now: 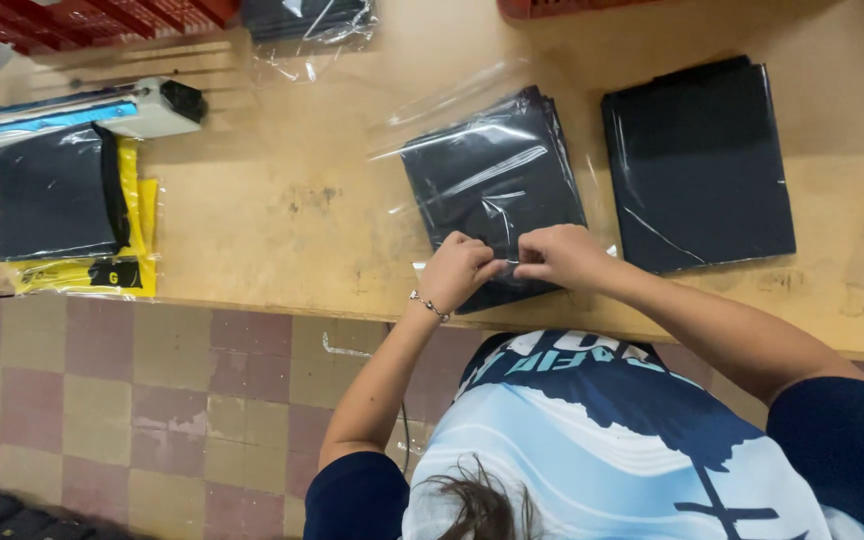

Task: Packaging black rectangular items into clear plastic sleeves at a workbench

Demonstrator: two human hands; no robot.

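Note:
A folded black garment point(492, 175) lies inside a clear plastic bag point(452, 105) on the wooden table point(282, 210), right in front of me. My left hand point(455, 272), with a bracelet on the wrist, and my right hand point(560, 256) meet at the near edge of that bag. Both pinch the plastic film at the bag's open end, with fingertips almost touching each other. The near corner of the garment is hidden under my hands.
A second bagged stack of black garments point(697, 160) lies to the right. At the left are a white heat sealer point(82, 108) and a black packet point(52, 195) on yellow bags point(137, 235). Another bagged pile point(307, 20) and a red crate point(572, 8) sit at the far edge. The floor is tiled point(152, 400).

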